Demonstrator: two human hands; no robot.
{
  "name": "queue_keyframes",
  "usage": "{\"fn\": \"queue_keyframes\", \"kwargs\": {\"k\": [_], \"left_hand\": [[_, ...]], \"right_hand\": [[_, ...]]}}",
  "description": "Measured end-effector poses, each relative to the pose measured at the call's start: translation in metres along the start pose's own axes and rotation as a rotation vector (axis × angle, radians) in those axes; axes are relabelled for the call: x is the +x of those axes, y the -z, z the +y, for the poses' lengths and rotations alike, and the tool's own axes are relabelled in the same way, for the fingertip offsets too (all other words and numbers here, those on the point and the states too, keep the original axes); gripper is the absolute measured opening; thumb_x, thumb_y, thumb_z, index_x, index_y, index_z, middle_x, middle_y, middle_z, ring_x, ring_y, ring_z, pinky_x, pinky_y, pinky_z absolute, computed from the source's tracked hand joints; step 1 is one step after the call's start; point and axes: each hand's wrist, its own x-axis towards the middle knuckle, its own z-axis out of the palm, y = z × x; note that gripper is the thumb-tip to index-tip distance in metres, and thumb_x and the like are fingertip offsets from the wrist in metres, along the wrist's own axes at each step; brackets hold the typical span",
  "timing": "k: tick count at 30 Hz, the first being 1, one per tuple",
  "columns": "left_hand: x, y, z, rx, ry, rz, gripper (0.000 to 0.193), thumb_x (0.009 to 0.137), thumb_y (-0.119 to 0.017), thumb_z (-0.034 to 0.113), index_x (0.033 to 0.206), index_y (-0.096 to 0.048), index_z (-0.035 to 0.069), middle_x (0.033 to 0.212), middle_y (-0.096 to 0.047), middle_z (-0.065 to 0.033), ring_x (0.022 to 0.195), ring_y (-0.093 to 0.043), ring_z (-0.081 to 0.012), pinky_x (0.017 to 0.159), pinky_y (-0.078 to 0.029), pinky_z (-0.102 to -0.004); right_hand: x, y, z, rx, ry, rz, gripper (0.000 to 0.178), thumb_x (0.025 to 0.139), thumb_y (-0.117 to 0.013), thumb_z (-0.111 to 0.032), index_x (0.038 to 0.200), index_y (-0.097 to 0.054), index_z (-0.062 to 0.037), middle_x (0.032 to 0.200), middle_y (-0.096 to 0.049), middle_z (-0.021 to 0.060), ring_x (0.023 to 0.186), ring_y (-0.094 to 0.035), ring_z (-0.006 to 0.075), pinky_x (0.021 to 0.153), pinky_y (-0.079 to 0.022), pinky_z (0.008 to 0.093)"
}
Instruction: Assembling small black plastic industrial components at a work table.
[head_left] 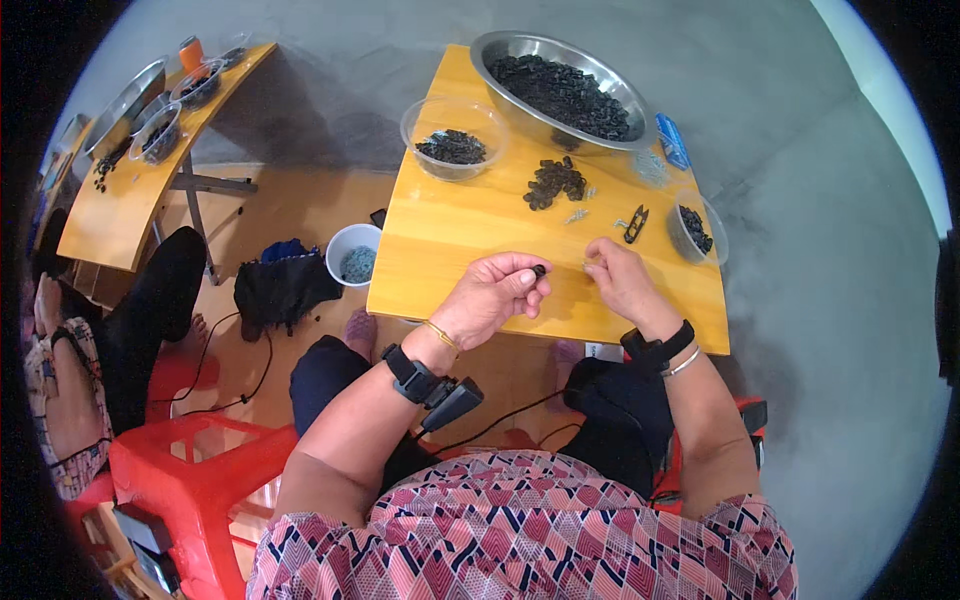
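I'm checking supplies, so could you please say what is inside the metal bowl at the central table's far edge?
The metal bowl holds a heap of small black pieces. The heap's surface shows; deeper contents and the bowl's bottom are covered.

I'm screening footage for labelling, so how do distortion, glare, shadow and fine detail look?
Head view: fisheye distortion bows the yellow wooden side table, with black corners around the image; head view: pale highlights on the round silver metal bowl; head view: a dark shadow beside that side table; head view: the small black piece in the left hand is too small for detail.
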Motion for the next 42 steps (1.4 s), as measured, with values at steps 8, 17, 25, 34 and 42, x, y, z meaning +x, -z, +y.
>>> {"fn": "queue_keyframes", "kwargs": {"k": [8,17,25,34,42], "left_hand": [[-0.002,0.001,-0.002,0.006,-0.073,-0.014,0.019,0.084,-0.049,0.011,0.100,-0.055,0.001,0.083,-0.055,-0.0051,0.070,-0.050,-0.0110,0.063,-0.044,-0.0249],[-0.001,0.004,-0.003,-0.039,-0.060,0.026,0.018,0.084,-0.049,0.008,0.098,-0.055,-0.001,0.083,-0.054,-0.0039,0.070,-0.050,-0.0112,0.063,-0.044,-0.0246],[-0.003,0.001,0.000,-0.030,-0.071,0.014,0.020,0.084,-0.049,0.008,0.101,-0.054,0.000,0.085,-0.055,-0.0042,0.073,-0.050,-0.0112,0.065,-0.044,-0.0245],[-0.002,0.001,-0.001,-0.045,-0.076,0.026,0.018,0.084,-0.049,0.007,0.100,-0.054,0.000,0.085,-0.056,-0.0052,0.073,-0.052,-0.0118,0.066,-0.045,-0.0250],[-0.003,0.000,0.000,-0.049,-0.067,0.032,0.017,0.083,-0.050,0.007,0.099,-0.055,0.001,0.085,-0.057,-0.0052,0.074,-0.053,-0.0123,0.066,-0.046,-0.0251]], "right_hand": [[0.004,-0.004,-0.005,-0.075,0.056,-0.045,0.009,0.072,-0.052,-0.002,0.080,-0.048,0.0013,0.075,-0.054,0.0191,0.071,-0.054,0.0320,0.062,-0.043,0.0353],[-0.010,-0.007,-0.052,0.561,0.017,0.024,0.008,0.078,-0.053,-0.004,0.083,-0.049,0.0000,0.070,-0.053,0.0042,0.062,-0.051,0.0104,0.056,-0.043,0.0231],[-0.013,-0.006,-0.065,0.848,-0.010,-0.004,0.008,0.083,-0.047,-0.005,0.089,-0.048,-0.0004,0.077,-0.052,0.0035,0.067,-0.052,0.0101,0.063,-0.045,0.0227],[-0.012,-0.012,-0.057,0.942,0.015,0.042,0.010,0.082,-0.050,-0.006,0.092,-0.050,-0.0020,0.077,-0.053,0.0027,0.066,-0.051,0.0081,0.059,-0.043,0.0204],[-0.012,-0.010,-0.061,1.200,-0.081,-0.023,0.011,0.081,-0.052,-0.008,0.091,-0.050,-0.0026,0.076,-0.055,0.0031,0.065,-0.054,0.0097,0.058,-0.043,0.0203]]}}
